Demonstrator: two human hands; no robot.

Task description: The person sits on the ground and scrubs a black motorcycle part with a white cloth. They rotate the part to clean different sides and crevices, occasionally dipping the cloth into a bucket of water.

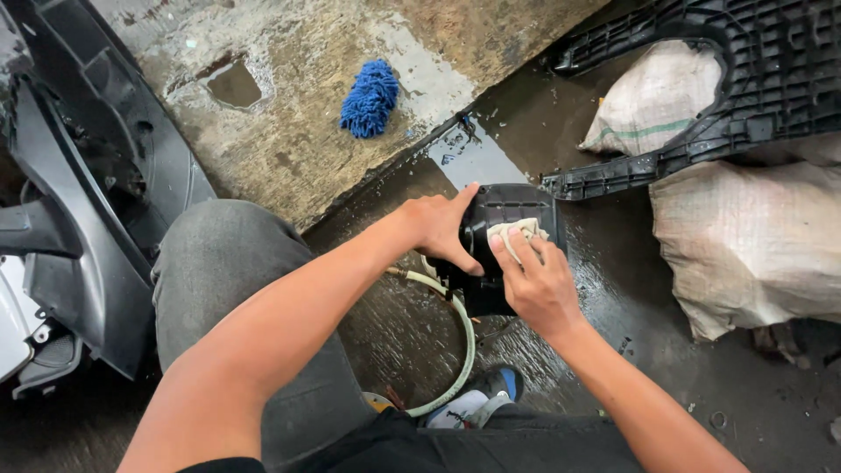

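The left hand [438, 229] grips the black plastic housing [499, 245] at its nine o'clock edge on the wet floor [613, 289], while the right hand [536, 282] presses a pale rag [517, 232] on it; rigid, light, probably slippery, best held by its rims.

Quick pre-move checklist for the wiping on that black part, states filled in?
1. Left hand steadies the black plastic part: ok, thumb and fingers grip its edge.
2. Right hand has the cloth: ok, pressed on the part under its fingers.
3. Part seated firmly on the wet floor: cannot tell, its base is hidden.
4. Hose away from both hands: not ok, it curves right beside the part.
5. Blue mitt within reach: cannot tell, it lies on the concrete slab beyond.
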